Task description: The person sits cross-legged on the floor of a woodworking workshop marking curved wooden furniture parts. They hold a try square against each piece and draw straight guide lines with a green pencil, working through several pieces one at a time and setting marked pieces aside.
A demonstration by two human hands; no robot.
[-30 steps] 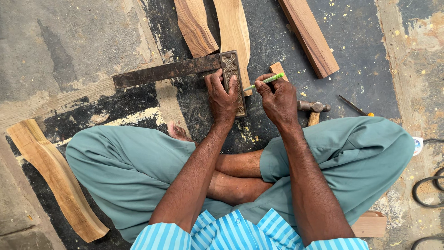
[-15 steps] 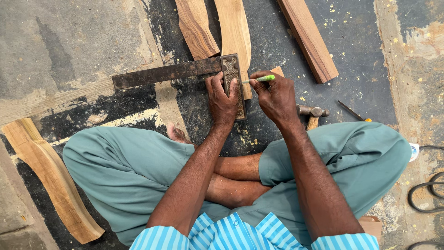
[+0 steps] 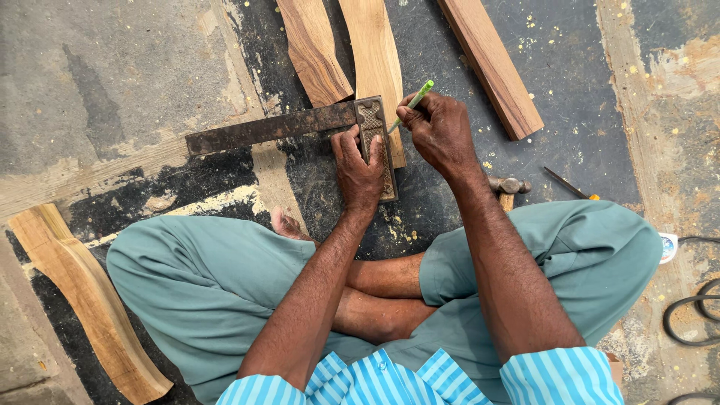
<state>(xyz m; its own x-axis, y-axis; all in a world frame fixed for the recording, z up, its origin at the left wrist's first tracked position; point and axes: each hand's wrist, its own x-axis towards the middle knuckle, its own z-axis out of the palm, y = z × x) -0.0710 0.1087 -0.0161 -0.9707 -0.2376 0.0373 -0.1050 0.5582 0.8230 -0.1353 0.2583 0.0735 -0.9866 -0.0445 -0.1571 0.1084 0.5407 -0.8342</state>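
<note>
I sit cross-legged on the floor. My left hand point(image 3: 358, 171) presses flat on the patterned stock of a rusty try square point(image 3: 285, 125), whose long blade runs to the left. The square lies against a curved wooden piece point(image 3: 375, 52). My right hand point(image 3: 439, 131) grips a green pencil point(image 3: 415, 98), its tip at the wood's edge beside the square's stock.
Another curved wooden piece point(image 3: 311, 49) and a straight plank point(image 3: 491, 64) lie ahead. A further curved piece point(image 3: 82, 300) rests at the left by my knee. A hammer head point(image 3: 510, 184) and a thin tool point(image 3: 570, 184) lie at the right, black cables point(image 3: 690, 315) at the far right.
My right hand has lifted and turned so the pencil points more upright, with its tip down at the wood beside the square. My left hand stays pressed on the square's stock.
</note>
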